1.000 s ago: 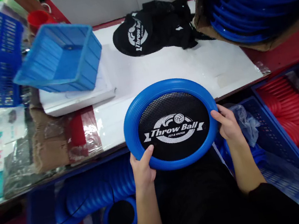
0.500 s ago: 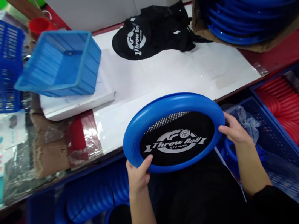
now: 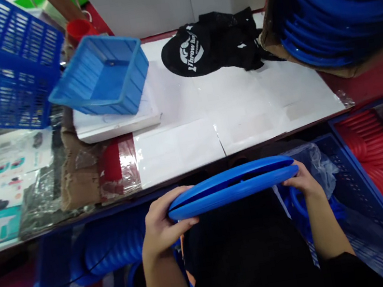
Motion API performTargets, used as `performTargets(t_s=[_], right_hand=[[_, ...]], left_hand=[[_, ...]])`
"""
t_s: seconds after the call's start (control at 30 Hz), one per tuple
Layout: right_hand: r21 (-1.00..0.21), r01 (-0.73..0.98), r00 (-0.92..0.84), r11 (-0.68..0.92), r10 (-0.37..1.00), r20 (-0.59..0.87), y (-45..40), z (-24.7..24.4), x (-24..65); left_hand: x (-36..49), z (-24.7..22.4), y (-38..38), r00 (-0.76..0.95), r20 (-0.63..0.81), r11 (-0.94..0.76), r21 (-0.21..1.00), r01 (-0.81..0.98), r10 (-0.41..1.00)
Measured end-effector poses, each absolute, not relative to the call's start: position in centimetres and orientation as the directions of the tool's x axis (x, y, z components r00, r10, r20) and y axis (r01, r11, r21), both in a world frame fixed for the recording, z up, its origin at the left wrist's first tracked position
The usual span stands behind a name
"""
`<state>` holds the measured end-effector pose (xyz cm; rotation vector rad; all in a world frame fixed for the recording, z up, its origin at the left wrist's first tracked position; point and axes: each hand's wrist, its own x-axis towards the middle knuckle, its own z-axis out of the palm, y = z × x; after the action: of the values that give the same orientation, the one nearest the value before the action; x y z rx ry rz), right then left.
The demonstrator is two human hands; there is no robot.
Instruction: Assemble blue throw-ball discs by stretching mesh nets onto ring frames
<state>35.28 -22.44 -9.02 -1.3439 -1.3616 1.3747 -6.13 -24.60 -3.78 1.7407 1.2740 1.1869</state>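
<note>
A blue throw-ball disc [image 3: 229, 196] is held edge-on in front of my body, just off the near edge of the table. Along its rim two blue rings show with a dark gap between them, widest toward the middle. My left hand [image 3: 166, 221] grips its left end, thumb below and fingers above. At the right end my right hand [image 3: 302, 178] has closed on the rim, its fingers partly hidden. The printed face of the disc is out of sight. Black fabric pieces [image 3: 211, 44] with a white Throw Ball print lie at the back of the table.
A light blue bin [image 3: 133, 82] sits on a white box [image 3: 118, 126] at the left, beside a blue basket [image 3: 6, 67]. A carton of blue rings [image 3: 337, 6] stands at the back right. Crates below hold red rings [image 3: 373, 157] and blue rings [image 3: 109, 248].
Both hands have tipped the disc from showing its printed face to edge-on, slightly lower. My left hand has shifted its hold on the rim. The view has swung slightly left.
</note>
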Motion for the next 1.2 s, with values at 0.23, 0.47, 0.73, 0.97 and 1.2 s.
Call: performTargets(t_s=[0.23, 0.47, 0.73, 0.97, 1.2], right_hand=[[-0.855, 0.27, -0.593, 0.443, 0.776, 0.215, -21.4, -0.2, 34.9], [-0.542, 0.417, -0.819, 0.73, 0.56, 0.124, -20.9, 5.5, 30.4], [-0.507, 0.465, -0.81, 0.725, 0.58, 0.085, -20.9, 4.8, 29.4], [-0.548, 0.469, -0.838, 0.693, 0.545, -0.028, -21.3, 5.0, 26.5], [-0.555, 0.552, -0.784, 0.622, 0.614, -0.091, -20.5, 4.4, 25.4]], left_hand=[[-2.7, -1.1, -24.1, 0.425, 0.454, -0.595, 0.745, 0.301, 0.783], [-1.3, -0.7, -24.4, 0.497, 0.462, -0.641, 0.714, 0.283, 0.735], [-1.5, 0.6, -25.1, 0.488, 0.411, -0.622, 0.652, 0.433, 0.77], [0.7, 0.2, -25.0, 0.534, 0.386, -0.638, 0.628, 0.445, 0.752], [1.4, 0.0, -24.3, 0.477, 0.307, -0.53, 0.717, 0.453, 0.824]])
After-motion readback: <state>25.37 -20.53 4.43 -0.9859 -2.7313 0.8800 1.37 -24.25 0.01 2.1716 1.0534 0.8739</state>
